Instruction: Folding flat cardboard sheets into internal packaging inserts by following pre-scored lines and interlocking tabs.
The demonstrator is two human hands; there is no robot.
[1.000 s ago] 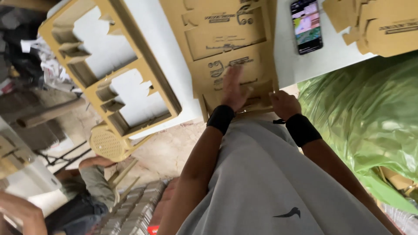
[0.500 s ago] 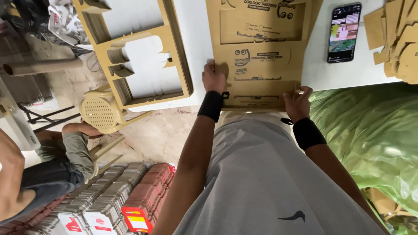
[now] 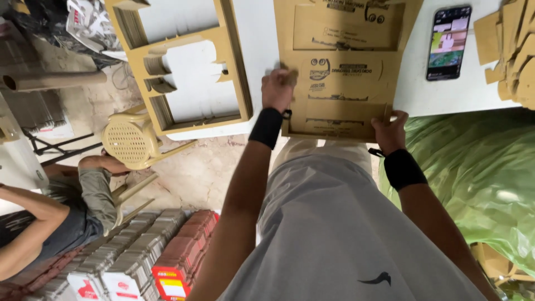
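From your head camera, your left hand [image 3: 277,88] rests curled on the left part of the printed cardboard sheet [image 3: 343,72] — fingers bent against its surface, though whether they pinch anything is too blurred to tell. Your right hand [image 3: 390,129] grips the sheet's near right corner, fingers over the edge. The sheet lies flat on the white bench [image 3: 440,95], its near edge at the bench's edge. Left of it sits a stack of cut-out cardboard frames [image 3: 184,61]; right of it, a phone [image 3: 448,42] and more cardboard pieces [image 3: 510,47]. Down left, another person [image 3: 61,212] sits by a plastic stool [image 3: 129,139] — green plastic sheeting [image 3: 479,167] spreads to your right.
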